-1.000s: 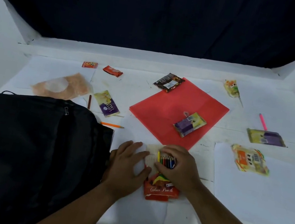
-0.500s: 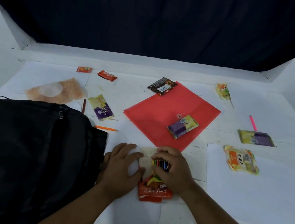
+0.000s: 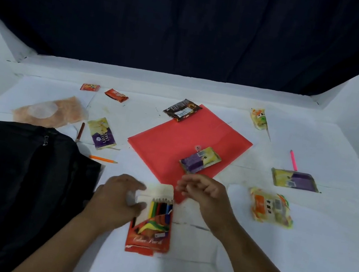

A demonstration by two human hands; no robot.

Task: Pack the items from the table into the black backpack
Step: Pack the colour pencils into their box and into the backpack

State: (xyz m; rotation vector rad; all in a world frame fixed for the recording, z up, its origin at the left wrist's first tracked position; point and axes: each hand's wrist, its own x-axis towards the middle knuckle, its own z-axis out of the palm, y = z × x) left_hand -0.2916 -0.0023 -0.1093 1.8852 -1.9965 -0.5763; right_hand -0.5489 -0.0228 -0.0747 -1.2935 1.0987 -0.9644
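Note:
The black backpack (image 3: 11, 183) lies zipped on the left side of the white table (image 3: 297, 250). A red box of colour pencils (image 3: 150, 228) lies near the front edge with its flap open and pencil tips showing. My left hand (image 3: 119, 199) grips the box's left edge. My right hand (image 3: 203, 193) hovers just right of the flap, fingers loosely curled and holding nothing. A red folder (image 3: 184, 141) lies beyond the box with a purple-yellow snack pack (image 3: 200, 163) on it.
Snack packets lie scattered: an orange-yellow one (image 3: 271, 207), a purple-yellow one (image 3: 294, 180), a layer-cake pack (image 3: 101, 133), a brown one (image 3: 181, 110), two small red ones (image 3: 116, 95). An orange pencil (image 3: 103, 159) and a pink pen (image 3: 293, 159) lie loose.
My right hand has lifted off the pencil box and moved right and up. The pencil tips are now uncovered. My left hand has closed on the box's left edge.

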